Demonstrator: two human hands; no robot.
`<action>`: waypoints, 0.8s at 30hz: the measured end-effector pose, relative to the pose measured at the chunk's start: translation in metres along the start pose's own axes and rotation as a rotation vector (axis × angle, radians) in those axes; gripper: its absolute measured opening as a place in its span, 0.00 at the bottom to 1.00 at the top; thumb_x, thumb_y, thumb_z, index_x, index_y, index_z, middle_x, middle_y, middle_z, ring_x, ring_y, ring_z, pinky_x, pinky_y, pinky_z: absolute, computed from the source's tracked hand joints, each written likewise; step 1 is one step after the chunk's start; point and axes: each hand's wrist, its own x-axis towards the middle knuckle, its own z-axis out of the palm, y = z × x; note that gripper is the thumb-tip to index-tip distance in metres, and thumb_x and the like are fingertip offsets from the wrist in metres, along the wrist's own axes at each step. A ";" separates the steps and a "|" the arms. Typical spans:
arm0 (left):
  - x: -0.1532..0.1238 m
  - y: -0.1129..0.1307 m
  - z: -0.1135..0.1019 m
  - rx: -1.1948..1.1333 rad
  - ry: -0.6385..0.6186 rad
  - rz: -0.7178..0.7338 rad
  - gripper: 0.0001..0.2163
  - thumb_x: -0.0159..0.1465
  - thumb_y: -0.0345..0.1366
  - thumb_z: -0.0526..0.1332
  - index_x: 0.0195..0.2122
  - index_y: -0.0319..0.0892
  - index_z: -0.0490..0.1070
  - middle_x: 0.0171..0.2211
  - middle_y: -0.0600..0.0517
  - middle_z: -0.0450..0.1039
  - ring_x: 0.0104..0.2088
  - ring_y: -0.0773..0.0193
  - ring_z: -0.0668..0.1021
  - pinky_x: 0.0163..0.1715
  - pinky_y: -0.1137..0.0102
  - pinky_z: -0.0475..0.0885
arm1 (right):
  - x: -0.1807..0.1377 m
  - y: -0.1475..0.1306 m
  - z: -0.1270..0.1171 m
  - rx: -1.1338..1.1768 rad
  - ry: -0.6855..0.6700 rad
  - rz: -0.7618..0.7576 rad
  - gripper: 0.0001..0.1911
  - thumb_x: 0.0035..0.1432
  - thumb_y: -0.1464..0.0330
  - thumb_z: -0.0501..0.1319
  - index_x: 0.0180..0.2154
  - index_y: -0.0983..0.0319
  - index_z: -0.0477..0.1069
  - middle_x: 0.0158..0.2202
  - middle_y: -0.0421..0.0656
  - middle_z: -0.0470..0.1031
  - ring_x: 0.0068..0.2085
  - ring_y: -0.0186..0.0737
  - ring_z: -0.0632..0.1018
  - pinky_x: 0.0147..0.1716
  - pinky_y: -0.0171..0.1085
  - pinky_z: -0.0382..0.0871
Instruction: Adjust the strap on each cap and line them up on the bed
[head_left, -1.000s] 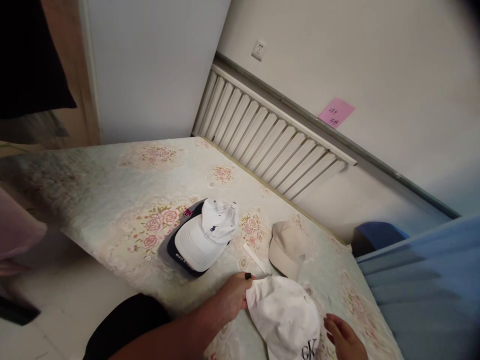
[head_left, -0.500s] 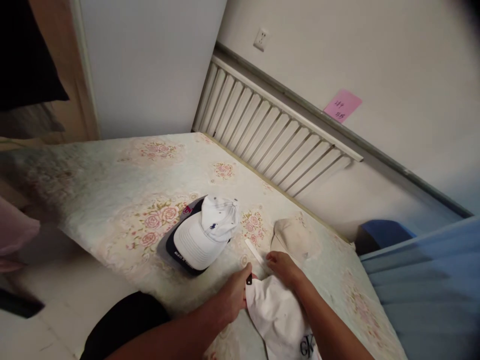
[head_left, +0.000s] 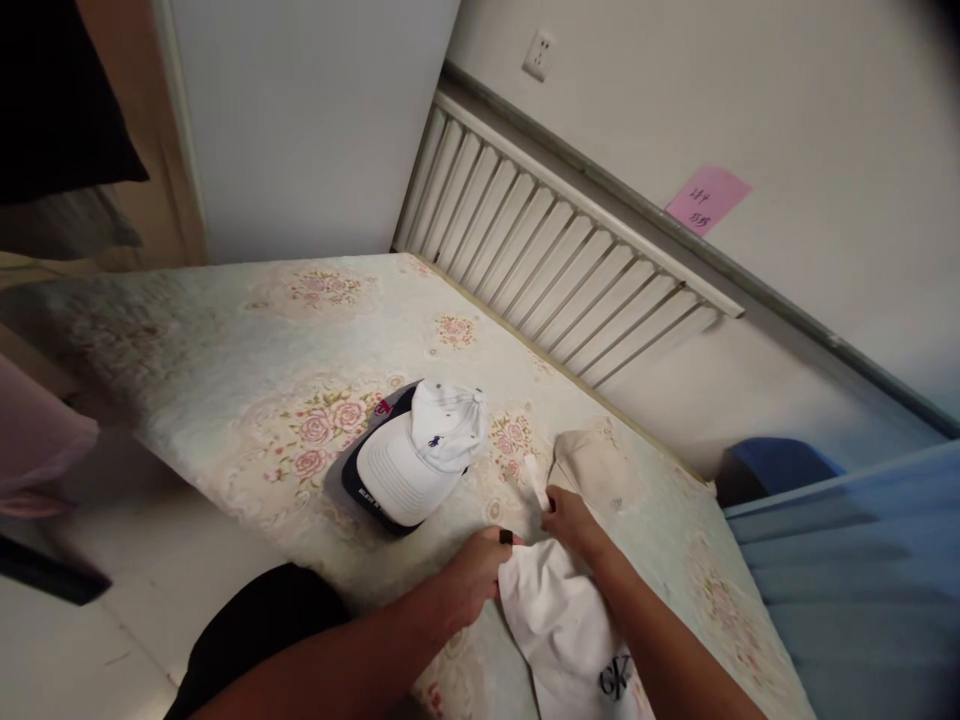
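Cap in left hand near stacked caps

The floral mattress carries stacked caps and a beige cap.

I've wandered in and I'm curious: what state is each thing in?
Lettered white cap: wrinkled, gripped at its edge by the left hand.
White strip: pinched in the right hand.
Other white cap: stacked on the navy cap.
Navy cap: partly covered.
Beige cap: lying on the floral cover.
Pink note: on the wall, written on.
Socket: nothing plugged in.
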 end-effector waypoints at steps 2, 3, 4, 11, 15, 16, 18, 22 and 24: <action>-0.004 0.006 0.003 -0.017 -0.017 0.015 0.08 0.51 0.30 0.62 0.33 0.41 0.70 0.29 0.51 0.71 0.31 0.61 0.72 0.30 0.68 0.62 | -0.008 0.000 -0.016 0.086 0.025 -0.005 0.07 0.42 0.77 0.52 0.26 0.60 0.64 0.23 0.39 0.72 0.27 0.36 0.73 0.27 0.33 0.61; -0.007 0.009 0.005 -0.028 -0.037 0.024 0.08 0.50 0.30 0.62 0.33 0.41 0.70 0.29 0.51 0.71 0.31 0.61 0.72 0.31 0.69 0.62 | -0.013 0.000 -0.025 0.129 0.033 -0.014 0.08 0.43 0.76 0.51 0.27 0.60 0.64 0.23 0.39 0.72 0.26 0.36 0.73 0.28 0.33 0.62; -0.009 0.012 0.007 -0.044 -0.067 0.034 0.08 0.50 0.29 0.61 0.33 0.41 0.70 0.29 0.52 0.71 0.31 0.62 0.72 0.31 0.69 0.61 | -0.018 0.000 -0.035 0.166 0.043 -0.026 0.08 0.44 0.76 0.49 0.28 0.60 0.63 0.22 0.38 0.72 0.26 0.36 0.74 0.28 0.34 0.63; -0.024 0.024 0.013 -0.163 -0.310 0.085 0.07 0.53 0.30 0.63 0.33 0.40 0.70 0.27 0.53 0.69 0.28 0.66 0.70 0.30 0.71 0.60 | -0.052 -0.020 -0.094 0.370 0.032 -0.178 0.08 0.53 0.70 0.46 0.31 0.59 0.63 0.15 0.33 0.63 0.19 0.33 0.65 0.24 0.33 0.60; -0.026 0.025 0.012 -0.199 -0.380 0.091 0.08 0.53 0.30 0.63 0.34 0.38 0.70 0.26 0.54 0.69 0.27 0.67 0.70 0.30 0.71 0.60 | -0.062 -0.030 -0.101 0.489 -0.021 -0.127 0.10 0.57 0.65 0.48 0.36 0.59 0.65 0.18 0.32 0.59 0.17 0.31 0.60 0.18 0.32 0.55; -0.027 0.026 0.012 -0.205 -0.387 0.089 0.08 0.53 0.30 0.63 0.35 0.38 0.70 0.26 0.54 0.69 0.26 0.67 0.70 0.30 0.72 0.60 | -0.064 -0.032 -0.101 0.510 -0.051 -0.102 0.10 0.57 0.64 0.50 0.37 0.59 0.65 0.18 0.31 0.59 0.17 0.30 0.60 0.17 0.32 0.55; -0.028 0.027 0.011 -0.216 -0.401 0.085 0.09 0.52 0.30 0.63 0.35 0.39 0.70 0.26 0.54 0.69 0.26 0.67 0.70 0.29 0.72 0.60 | -0.067 -0.035 -0.101 0.532 -0.114 -0.068 0.10 0.56 0.62 0.53 0.37 0.60 0.66 0.18 0.32 0.59 0.17 0.30 0.60 0.17 0.32 0.54; -0.030 0.029 0.012 -0.228 -0.417 0.081 0.08 0.52 0.30 0.63 0.34 0.40 0.71 0.26 0.53 0.69 0.27 0.66 0.71 0.29 0.72 0.61 | -0.071 -0.035 -0.103 0.588 -0.205 -0.037 0.16 0.49 0.58 0.62 0.36 0.61 0.69 0.21 0.34 0.64 0.20 0.29 0.62 0.18 0.31 0.52; -0.031 0.029 0.012 -0.242 -0.418 0.088 0.08 0.52 0.29 0.63 0.33 0.40 0.71 0.27 0.53 0.70 0.28 0.65 0.71 0.30 0.71 0.61 | -0.071 -0.032 -0.105 0.639 -0.260 -0.035 0.18 0.46 0.58 0.65 0.36 0.61 0.70 0.22 0.34 0.66 0.21 0.28 0.63 0.18 0.31 0.52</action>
